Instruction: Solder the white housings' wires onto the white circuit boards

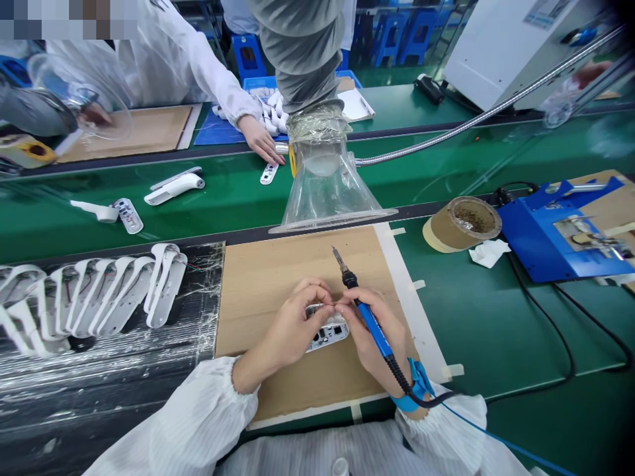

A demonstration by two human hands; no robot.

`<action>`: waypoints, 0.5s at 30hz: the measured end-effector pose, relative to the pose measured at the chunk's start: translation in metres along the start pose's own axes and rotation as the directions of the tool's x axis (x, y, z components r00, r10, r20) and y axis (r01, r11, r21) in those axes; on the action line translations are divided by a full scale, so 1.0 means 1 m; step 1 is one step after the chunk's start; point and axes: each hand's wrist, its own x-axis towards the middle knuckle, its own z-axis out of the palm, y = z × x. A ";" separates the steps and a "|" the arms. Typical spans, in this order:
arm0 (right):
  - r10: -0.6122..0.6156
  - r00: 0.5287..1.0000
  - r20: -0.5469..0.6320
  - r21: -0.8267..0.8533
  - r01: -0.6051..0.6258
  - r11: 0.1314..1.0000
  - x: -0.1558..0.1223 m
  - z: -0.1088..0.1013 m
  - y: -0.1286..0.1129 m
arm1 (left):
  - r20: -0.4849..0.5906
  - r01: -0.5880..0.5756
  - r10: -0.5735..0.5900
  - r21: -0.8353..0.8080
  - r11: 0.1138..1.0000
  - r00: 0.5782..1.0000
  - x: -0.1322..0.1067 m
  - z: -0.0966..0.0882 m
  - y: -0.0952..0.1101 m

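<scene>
A soldering iron [373, 328] with a blue handle rests across my right hand [380, 340], its metal tip pointing up and away. That hand's thumb and forefinger are pinched together, meeting the fingertips of my left hand [292, 324]. My left hand is closed in a pinch too; what sits between the fingertips is too small to make out. Below both hands, a white part with a circuit board [333, 335] lies on the cardboard sheet [262, 277], partly covered by my fingers. A blue strap [419, 382] circles my right wrist.
A clear fume hood [332, 192] hangs ahead. White curved housings [114, 291] stand in a row at left. Right are a brown pot [461, 225], crumpled tissue [489, 252] and blue machine [560, 231]. Parts lie on the green belt [223, 198]; a co-worker's hand [261, 140] reaches there.
</scene>
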 end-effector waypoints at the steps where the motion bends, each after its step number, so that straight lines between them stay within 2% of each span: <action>1: 0.004 1.000 -0.006 -0.002 -0.004 1.000 0.000 0.000 0.000 | -0.008 0.001 -0.001 0.002 1.000 1.000 0.000 0.001 0.000; 10: -0.010 0.999 -0.046 -0.052 0.007 0.999 0.000 0.000 -0.004 | -0.049 0.042 -0.044 -0.037 0.998 0.998 -0.001 0.006 -0.003; 15: -0.039 0.998 -0.052 -0.064 0.035 0.997 0.002 -0.001 -0.005 | -0.025 0.095 -0.096 -0.047 0.994 0.995 -0.003 0.005 0.001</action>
